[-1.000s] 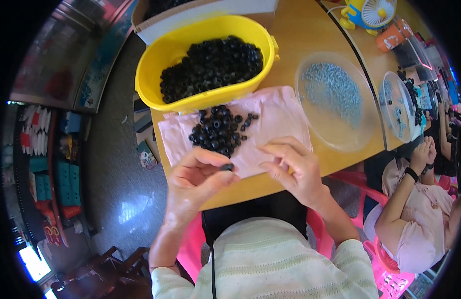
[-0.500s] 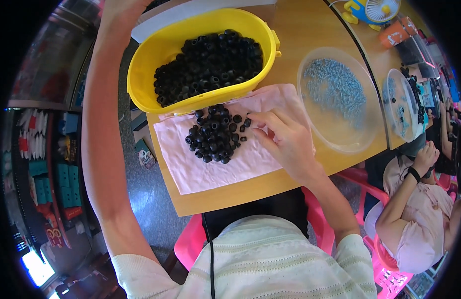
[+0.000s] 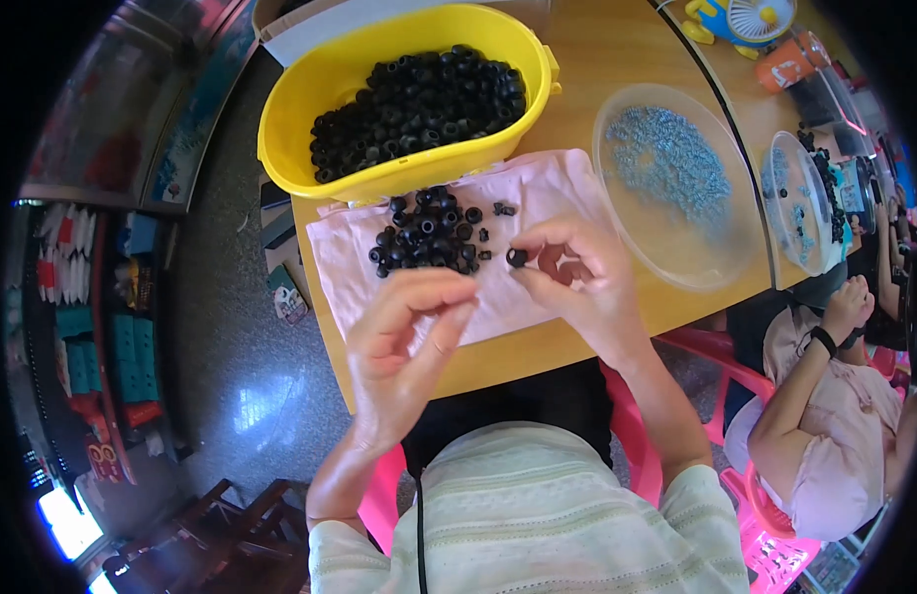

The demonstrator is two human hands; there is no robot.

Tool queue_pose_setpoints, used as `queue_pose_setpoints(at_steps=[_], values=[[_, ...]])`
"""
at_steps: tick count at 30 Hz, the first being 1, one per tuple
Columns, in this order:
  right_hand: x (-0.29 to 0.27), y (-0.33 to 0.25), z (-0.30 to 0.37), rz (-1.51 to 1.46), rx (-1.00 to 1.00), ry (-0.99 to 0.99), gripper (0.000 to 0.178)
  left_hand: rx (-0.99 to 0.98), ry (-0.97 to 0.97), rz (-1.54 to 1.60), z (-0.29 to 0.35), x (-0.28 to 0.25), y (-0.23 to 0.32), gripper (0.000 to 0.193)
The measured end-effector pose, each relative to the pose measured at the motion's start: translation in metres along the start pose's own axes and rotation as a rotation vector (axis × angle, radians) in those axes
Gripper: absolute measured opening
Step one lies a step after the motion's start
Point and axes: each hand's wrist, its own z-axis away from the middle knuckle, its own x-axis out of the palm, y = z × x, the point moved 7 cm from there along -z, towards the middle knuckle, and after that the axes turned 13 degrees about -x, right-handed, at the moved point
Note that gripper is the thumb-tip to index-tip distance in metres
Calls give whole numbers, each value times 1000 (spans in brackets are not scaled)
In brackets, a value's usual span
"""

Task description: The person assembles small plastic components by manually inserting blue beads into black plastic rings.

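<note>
My right hand pinches a small round black hollow part between thumb and fingertips, above a pink cloth. Nearer me on the left, my left hand is bent with thumb and forefinger almost meeting; whatever may sit between them is too small to make out. Just beyond it lies a pile of black hollow parts, partly covered by my left fingers. Between the pile and my right hand lie several smaller black pieces.
A yellow tub full of black parts stands at the cloth's far edge. To the right, a clear round tray holds small pale blue pieces. A second tray, a toy-shaped fan and a seated person are further right.
My left hand has come back from beyond the tub to the front of the cloth. My right hand has shifted slightly and now holds a round black part.
</note>
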Motion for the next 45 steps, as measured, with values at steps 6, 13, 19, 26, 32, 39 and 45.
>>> queue_pose_setpoints(at_steps=[6,13,19,26,32,39,45], values=[[7,-30,33,-246,-148,-48,28,-273,-197,450,31,32,-37,23],[19,-48,51,-15,-336,-107,27,-338,-187,578,41,32,-47,19],[-7,-31,41,-27,-91,-163,17,-358,-132,550,39,27,-55,19],[-117,-8,1,668,-70,148,9,-214,-138,382,23,32,-58,20],[-104,13,-36,798,-109,-11,11,-234,-179,294,13,38,-68,22],[-98,20,-42,863,-137,-102,12,-190,-213,355,11,39,-69,22],[-75,-2,-2,261,187,30,13,-154,-201,432,16,32,-52,22]])
